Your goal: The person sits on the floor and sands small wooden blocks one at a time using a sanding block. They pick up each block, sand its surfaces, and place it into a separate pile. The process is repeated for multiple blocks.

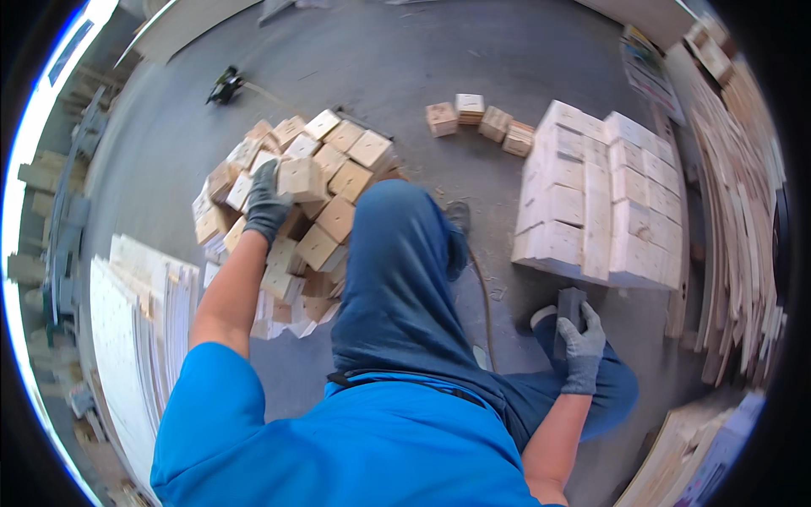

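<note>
My left hand [268, 207], in a grey glove, grips a pale wooden block [302, 178] at its left side, on top of a heap of similar blocks [340, 218]. The heap lies on the floor to the left of my bent knee; many blocks show a small dark mark on their end. Low on the right, beside my folded leg, my gloved right hand [583, 342] is closed around a dark grey rectangular block [570, 304]. What that grey block is made of, I cannot tell.
Neatly stacked timber blocks [596, 198] stand at the right. Several small wooden blocks [496, 123] sit on the floor ahead. A dark tool [225, 85] lies at the far left. White boards [139, 321] lean at the left, thin wood strips [748, 211] pile at the right rim.
</note>
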`<state>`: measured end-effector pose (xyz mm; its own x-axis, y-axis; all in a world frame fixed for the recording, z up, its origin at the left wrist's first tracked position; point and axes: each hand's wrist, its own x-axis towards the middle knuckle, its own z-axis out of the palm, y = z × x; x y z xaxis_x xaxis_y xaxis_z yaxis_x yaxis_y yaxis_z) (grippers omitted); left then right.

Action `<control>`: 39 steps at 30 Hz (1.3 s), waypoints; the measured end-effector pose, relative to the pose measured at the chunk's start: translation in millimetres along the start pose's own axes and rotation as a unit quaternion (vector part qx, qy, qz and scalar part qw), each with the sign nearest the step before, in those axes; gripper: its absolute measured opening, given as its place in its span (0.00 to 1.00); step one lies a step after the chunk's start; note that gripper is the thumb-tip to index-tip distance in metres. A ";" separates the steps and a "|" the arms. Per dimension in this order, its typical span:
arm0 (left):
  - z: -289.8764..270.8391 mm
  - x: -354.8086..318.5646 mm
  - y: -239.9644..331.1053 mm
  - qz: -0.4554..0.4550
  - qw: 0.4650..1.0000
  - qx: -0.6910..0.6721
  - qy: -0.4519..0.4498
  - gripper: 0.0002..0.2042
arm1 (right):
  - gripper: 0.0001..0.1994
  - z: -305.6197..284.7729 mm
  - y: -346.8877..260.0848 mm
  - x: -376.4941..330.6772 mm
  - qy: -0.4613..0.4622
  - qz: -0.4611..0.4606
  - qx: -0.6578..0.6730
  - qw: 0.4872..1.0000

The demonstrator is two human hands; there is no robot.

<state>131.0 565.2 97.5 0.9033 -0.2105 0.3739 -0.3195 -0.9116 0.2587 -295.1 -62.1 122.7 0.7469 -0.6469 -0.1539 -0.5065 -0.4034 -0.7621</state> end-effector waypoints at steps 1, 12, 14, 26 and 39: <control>2.3 5.1 13.1 0.009 1.000 -0.021 0.000 0.39 | 0.37 -0.3 10.3 1.7 0.011 0.000 0.011 1.000; 36.0 105.4 160.7 0.112 0.984 -0.116 -0.072 0.34 | 0.40 -4.3 -14.8 -4.7 -0.005 0.003 -0.030 1.000; 46.0 122.1 194.6 0.137 0.976 -0.141 -0.088 0.33 | 0.40 -3.1 -14.4 -4.5 0.001 -0.013 -0.041 0.999; 115.8 180.0 329.6 0.164 0.957 -0.047 -0.236 0.42 | 0.36 11.0 -29.2 11.9 -0.086 -0.066 -0.105 0.988; 311.5 271.1 357.3 0.172 0.931 -0.016 -0.321 0.60 | 0.38 35.1 -35.9 65.4 -0.260 0.035 -0.106 0.959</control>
<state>350.9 72.5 13.8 0.7272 -0.6656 -0.1675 -0.6212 -0.7421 0.2520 -213.0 -67.1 117.9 0.7940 -0.2890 -0.5348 -0.5982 -0.5283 -0.6026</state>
